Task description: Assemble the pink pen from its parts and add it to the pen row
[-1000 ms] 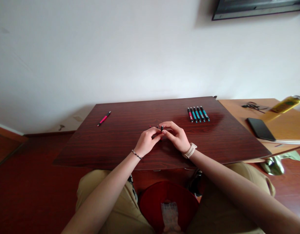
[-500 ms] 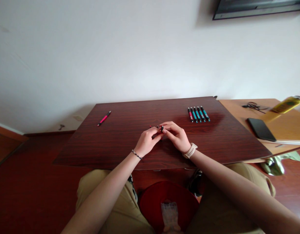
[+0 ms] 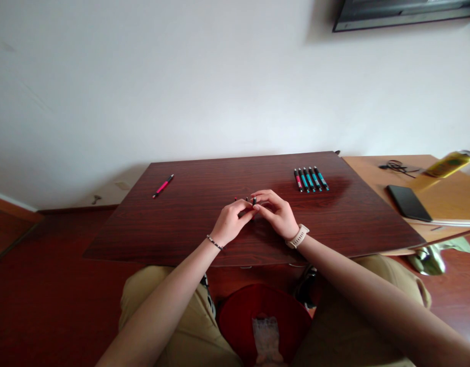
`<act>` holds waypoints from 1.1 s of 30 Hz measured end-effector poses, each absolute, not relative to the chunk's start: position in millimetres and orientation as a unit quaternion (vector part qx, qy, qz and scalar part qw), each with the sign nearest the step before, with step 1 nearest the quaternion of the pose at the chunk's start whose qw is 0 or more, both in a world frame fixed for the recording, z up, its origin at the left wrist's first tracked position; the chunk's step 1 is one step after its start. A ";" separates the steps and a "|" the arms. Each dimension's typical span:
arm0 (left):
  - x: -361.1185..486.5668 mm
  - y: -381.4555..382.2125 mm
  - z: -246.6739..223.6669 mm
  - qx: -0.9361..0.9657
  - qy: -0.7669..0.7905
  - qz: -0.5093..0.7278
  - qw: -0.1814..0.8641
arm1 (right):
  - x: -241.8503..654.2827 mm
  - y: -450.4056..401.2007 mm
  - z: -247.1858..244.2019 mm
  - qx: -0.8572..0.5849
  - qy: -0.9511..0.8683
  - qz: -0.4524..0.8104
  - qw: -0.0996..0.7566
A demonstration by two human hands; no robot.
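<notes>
My left hand point(image 3: 230, 220) and my right hand point(image 3: 278, 213) meet over the middle of the dark table, fingertips closed around a pen point(image 3: 254, 201). Its black end with a light tip points up between them; fingers hide most of its body, and a bit of red shows below. Small dark and red ends of other things peek out just behind my left fingers, too covered to name. To the right lies a row with a pink pen point(image 3: 298, 180) and several teal pens point(image 3: 314, 179). Far left, another pink pen point(image 3: 163, 186) lies alone, slanted.
The dark wooden table point(image 3: 204, 178) backs onto a white wall. A lighter side table point(image 3: 449, 196) on the right carries a black phone point(image 3: 409, 203), a coiled cable point(image 3: 397, 167) and a yellow can point(image 3: 451, 164). Between my knees, a red stool point(image 3: 235, 316) holds a clear plastic bag point(image 3: 266, 336).
My right fingertips have shifted very slightly, and a little more of the pen's upper end shows. Everything else has stayed in place.
</notes>
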State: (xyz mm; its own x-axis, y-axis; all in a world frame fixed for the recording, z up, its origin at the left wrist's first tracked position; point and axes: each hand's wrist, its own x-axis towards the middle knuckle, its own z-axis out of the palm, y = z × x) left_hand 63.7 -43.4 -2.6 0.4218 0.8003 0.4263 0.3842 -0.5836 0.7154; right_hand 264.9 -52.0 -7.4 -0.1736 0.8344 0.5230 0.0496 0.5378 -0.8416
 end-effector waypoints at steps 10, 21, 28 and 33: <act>64.1 -43.9 -1.9 0.804 0.366 0.390 0.261 | 265.9 -49.3 -9.3 -0.337 -0.697 0.315 0.550; 63.7 -44.4 0.3 0.806 0.371 0.385 0.253 | 267.0 -49.2 -8.2 -0.341 -0.700 0.313 0.544; 64.0 -44.0 -0.5 0.804 0.375 0.388 0.250 | 265.4 -49.4 -8.5 -0.338 -0.694 0.320 0.550; 63.0 -43.1 -6.6 0.814 0.369 0.368 0.257 | 264.3 -50.5 -10.0 -0.340 -0.681 0.346 0.548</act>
State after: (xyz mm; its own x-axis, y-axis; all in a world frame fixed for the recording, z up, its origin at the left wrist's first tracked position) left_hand 63.0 -43.1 -6.6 0.4570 0.7895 0.4098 0.4102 -0.5958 0.6904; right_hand 264.3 -50.5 -10.0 -0.1670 0.8427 0.5118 0.0841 0.5293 -0.8442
